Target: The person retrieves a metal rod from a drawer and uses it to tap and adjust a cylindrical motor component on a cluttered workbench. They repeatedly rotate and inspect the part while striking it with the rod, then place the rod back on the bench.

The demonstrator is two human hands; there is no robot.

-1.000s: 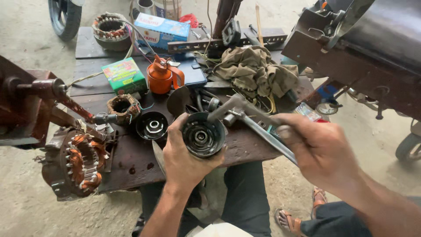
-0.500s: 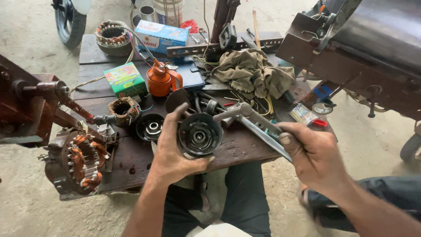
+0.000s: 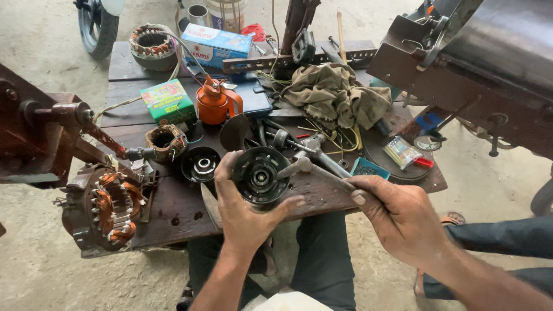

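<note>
From the head view, my left hand cups the round black metal motor end housing above the near edge of the dark wooden bench. My right hand is closed around the long grey steel tool, whose head meets the housing's rim. I judge a slip could jab my left fingers, or drop the housing off the edge.

Open table edge lies under the hands; oil can, cloth and stator crowd around
</note>
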